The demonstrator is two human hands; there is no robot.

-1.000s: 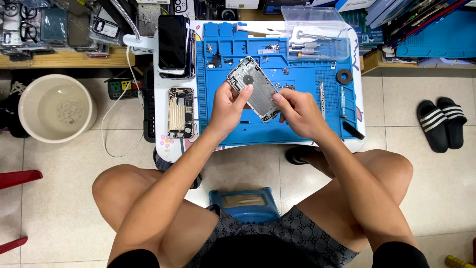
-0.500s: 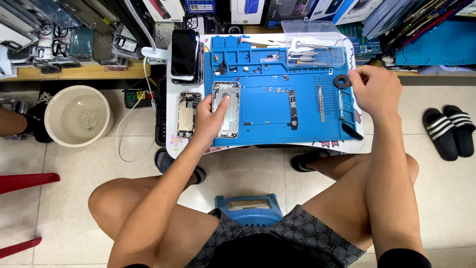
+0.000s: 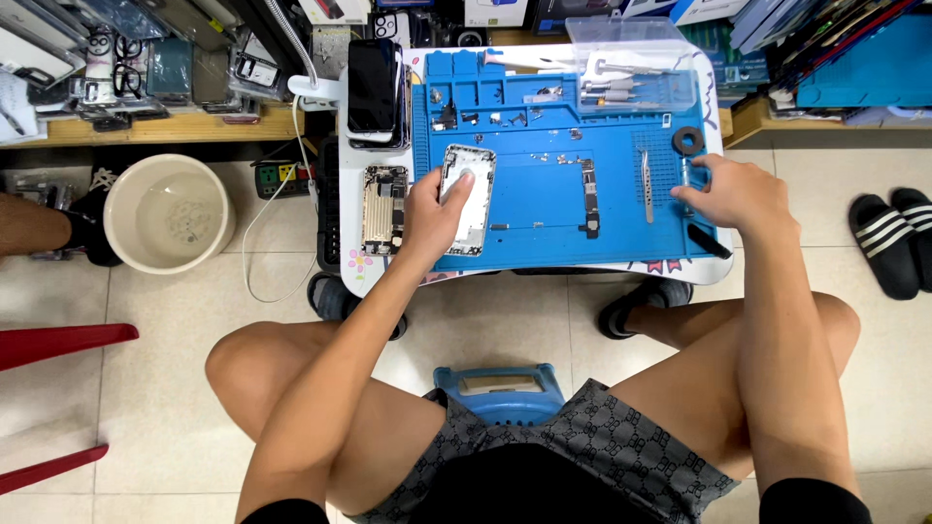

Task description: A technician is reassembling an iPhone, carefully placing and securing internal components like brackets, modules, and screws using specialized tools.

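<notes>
Left grip (image 3: pixel 432 215) atop phone housing (image 3: pixel 470 199), blue mat (image 3: pixel 544 223)

The middle of the blue repair mat (image 3: pixel 544 209) lies mostly bare between the silver phone housing (image 3: pixel 468 199) at its left and the logic board (image 3: pixel 588 199) and tweezers (image 3: pixel 646 199) toward its right, giving a hand open passage there. The upper edge is crowded: small screws and parts fill the mat's tray compartments (image 3: pixel 476 107), with a clear plastic tool box (image 3: pixel 636 78) beside them. The table's left strip is taken up by an opened phone chassis (image 3: pixel 384 209) and a stack of dark phones (image 3: pixel 374 92).
</notes>
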